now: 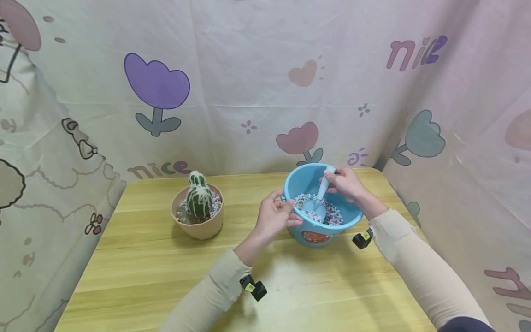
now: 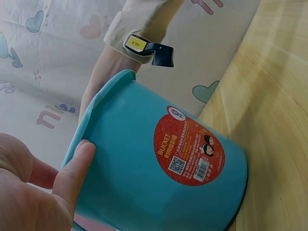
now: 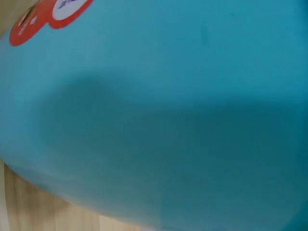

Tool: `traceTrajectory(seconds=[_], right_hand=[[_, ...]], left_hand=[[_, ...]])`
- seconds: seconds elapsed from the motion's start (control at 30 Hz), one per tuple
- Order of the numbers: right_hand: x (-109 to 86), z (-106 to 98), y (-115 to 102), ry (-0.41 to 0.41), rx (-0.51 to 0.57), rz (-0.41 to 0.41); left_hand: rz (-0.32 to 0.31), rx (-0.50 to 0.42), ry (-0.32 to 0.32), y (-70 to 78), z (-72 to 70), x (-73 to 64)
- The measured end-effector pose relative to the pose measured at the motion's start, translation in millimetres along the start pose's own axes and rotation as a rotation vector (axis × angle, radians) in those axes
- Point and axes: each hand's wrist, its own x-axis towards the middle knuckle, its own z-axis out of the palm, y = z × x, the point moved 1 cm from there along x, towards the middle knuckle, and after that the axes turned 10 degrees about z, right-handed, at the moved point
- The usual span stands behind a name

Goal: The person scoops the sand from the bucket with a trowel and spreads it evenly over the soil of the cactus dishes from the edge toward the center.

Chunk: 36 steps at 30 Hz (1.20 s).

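A blue bucket (image 1: 296, 230) stands on the table, part filled with small pastel pebbles (image 1: 334, 216). My left hand (image 1: 274, 213) grips its rim on the near left side, and in the left wrist view the thumb (image 2: 77, 166) presses on the outer wall. Inside the bucket, a light blue scoop (image 1: 323, 188) has its bowl down in the pebbles. My right hand (image 1: 347, 183) holds the scoop by the handle, over the far right rim. Only the bucket's outer wall (image 3: 144, 62) fills the right wrist view; the right hand is hidden there.
To the left, a potted cactus (image 1: 199, 201) stands in a peach pot (image 1: 204, 229) with similar pebbles around it. The wooden table (image 1: 315, 286) ends at a patterned cloth (image 1: 232, 60) behind and at the sides. Red label (image 2: 190, 147) on the bucket faces the near side.
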Motion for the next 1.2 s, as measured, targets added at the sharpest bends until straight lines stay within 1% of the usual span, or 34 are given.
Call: traceTrajectory(seconds=[0.3,0.47,0.5,0.7,1.03,1.2], right_hand=[[-7.0,-6,-6,-0.080,0.128,0.066],[-8.4,-10,-10,-0.094,0.146,0.094],[-8.2,-11,-10,-0.095,0.161,0.099],[-10.4,-19,-13,-0.094,0.282,0.121],[-12.9,-26,-14,-0.099,0.308,0.140],[-15.4,-30,-16,-0.075,0.328,0.144]], left_hand=[[-0.011,0.004,-0.004,3.0,1.2,-1.4],[-0.030,0.003,0.001,3.6,-0.4,-0.8],[-0.038,0.000,0.005,3.6,-1.2,-0.7],[-0.034,0.005,0.004,1.5,-7.9,1.7],[-0.002,0.031,-0.024,-1.6,-11.1,3.8],[0.020,0.070,-0.025,-2.4,-13.0,1.7]])
